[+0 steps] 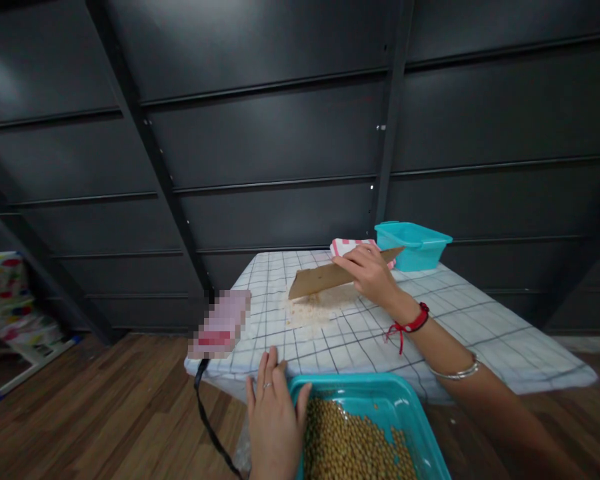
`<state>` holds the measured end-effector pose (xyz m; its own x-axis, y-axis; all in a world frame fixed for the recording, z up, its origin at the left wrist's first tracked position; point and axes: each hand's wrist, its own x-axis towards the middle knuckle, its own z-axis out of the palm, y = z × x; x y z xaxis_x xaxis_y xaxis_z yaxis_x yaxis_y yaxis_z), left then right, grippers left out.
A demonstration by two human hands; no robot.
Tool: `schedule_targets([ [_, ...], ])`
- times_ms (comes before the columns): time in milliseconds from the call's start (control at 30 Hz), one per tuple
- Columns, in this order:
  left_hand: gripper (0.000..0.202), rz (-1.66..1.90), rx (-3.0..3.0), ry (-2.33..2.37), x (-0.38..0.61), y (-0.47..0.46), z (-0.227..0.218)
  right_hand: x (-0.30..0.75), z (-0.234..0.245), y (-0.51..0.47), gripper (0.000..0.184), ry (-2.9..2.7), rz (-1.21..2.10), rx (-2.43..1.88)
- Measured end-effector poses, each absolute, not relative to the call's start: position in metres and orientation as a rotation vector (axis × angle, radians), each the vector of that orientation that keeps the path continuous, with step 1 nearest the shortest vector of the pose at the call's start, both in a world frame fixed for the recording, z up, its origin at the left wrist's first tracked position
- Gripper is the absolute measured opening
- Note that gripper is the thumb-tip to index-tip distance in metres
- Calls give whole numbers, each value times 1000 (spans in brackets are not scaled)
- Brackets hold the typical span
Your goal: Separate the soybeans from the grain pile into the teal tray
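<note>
My right hand point(369, 272) grips a flat piece of brown cardboard point(323, 280) by its upper edge, fingers wrapped over it. The cardboard is tilted, its lower edge close to a patch of pale, crumbly bits point(315, 308) on the checked tablecloth point(265, 280). In front of me, a teal plastic tray point(405, 393) sits at the table's near edge, holding many small round tan beans point(353, 443). At the tray's left rim is my left hand point(275, 417), thumb over the rim and fingers stretched along the outside.
A pink-and-white cloth point(343, 247) lies behind my right hand, beside a teal basket point(420, 257) at the back right. On the left table edge is a blurred pink object point(223, 327) with a black strap point(205, 413). A dark panelled wall point(270, 147) stands behind.
</note>
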<state>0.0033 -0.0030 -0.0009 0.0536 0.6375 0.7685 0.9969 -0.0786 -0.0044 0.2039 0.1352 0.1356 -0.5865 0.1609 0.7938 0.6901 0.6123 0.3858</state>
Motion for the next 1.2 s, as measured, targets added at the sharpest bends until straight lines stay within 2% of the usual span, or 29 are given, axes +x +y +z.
schedule_targets([
  [367,33,-820,-1793,-1682,7,-1,-6,205,127,141,39,-2081,-887,-588],
  [867,31,-826,-1784,-1667,5,-5,-3,213,148,112,38,-2060,-986,-533],
  [1200,31,-825,-1764,-1629,4,-4,-3,204,143,114,29,-2160,-1011,-557],
])
